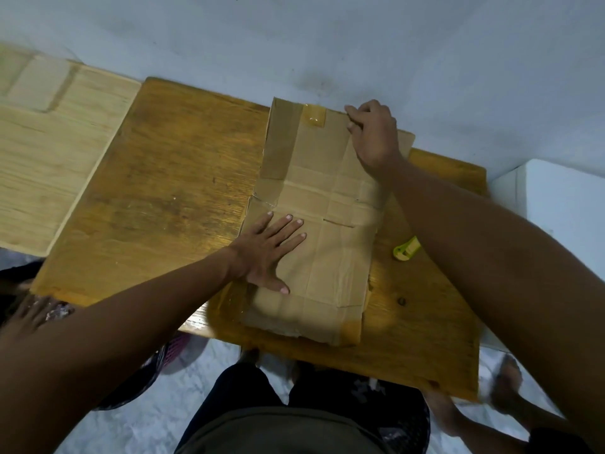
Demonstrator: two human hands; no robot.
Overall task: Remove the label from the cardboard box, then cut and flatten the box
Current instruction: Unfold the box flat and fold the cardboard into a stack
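Flattened cardboard box (327, 208) lying flat on bench (163, 191), right-of-centre, far end at back edge, near end by front edge. Left hand (265, 253) grip open, fingers spread, palm pressing box's near half. Right hand (371, 136) fingers curled, pinching box's far-right edge. Green box cutter (406, 249) on bench just right of box, untouched.

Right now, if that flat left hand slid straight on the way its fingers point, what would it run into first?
The left hand lies flat on the cardboard box. Going up and right, it would probably meet the right forearm first, though its height above the box is unclear.
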